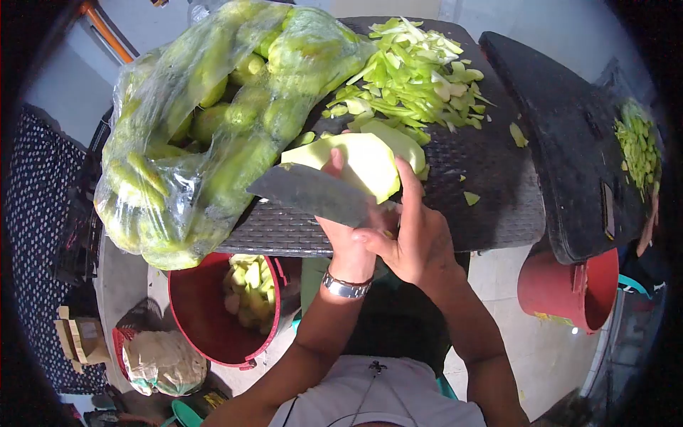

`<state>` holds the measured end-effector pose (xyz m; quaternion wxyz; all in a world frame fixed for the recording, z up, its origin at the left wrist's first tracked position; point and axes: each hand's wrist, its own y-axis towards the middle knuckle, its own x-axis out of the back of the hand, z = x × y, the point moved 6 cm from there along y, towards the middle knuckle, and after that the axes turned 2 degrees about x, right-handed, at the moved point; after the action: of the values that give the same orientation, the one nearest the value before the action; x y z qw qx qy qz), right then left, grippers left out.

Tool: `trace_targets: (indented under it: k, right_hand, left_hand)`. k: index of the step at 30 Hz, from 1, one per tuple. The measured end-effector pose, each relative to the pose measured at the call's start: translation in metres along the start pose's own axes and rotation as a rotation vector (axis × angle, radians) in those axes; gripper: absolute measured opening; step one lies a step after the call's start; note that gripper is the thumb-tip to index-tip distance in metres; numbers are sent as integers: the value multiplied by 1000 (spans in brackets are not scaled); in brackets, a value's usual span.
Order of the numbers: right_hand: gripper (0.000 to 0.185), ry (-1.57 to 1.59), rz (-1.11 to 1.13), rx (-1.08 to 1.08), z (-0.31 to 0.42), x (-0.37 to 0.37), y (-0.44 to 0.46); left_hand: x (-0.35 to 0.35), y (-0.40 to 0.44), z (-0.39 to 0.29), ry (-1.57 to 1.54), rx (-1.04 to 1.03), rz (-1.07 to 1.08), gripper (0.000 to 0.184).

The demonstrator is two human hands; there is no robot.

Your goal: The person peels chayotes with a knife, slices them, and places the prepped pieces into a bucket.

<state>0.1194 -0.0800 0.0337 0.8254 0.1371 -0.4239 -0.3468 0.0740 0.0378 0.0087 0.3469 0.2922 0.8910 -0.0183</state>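
My left hand (350, 245), with a metal watch on its wrist, is closed around a pale green peeled fruit (366, 162) that looks like an unripe mango. A second pale piece (398, 142) shows just behind it. My right hand (421, 238) grips a broad dark-bladed knife (313, 192); its handle is mostly hidden by the fingers. The blade points left, passing over my left hand below the fruit. My right index finger reaches up to the fruit's edge. Beyond the hands lies a heap of green fruit strips (420, 78) on the dark woven tabletop (498, 178).
On the left of the table bulges a clear plastic bag (163, 142) of whole green fruits. Below it stands a red bucket (196, 306) holding pale pieces. At right are another dark table (555, 135) with green strips (635, 142) and a second red bucket (562, 285).
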Motion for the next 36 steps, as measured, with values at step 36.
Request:
trace_targets:
  k: [36]
  right_hand:
    - [90,-115,302,70,-18,47,5]
  left_hand:
    - [27,-34,-17,149,866,503,66]
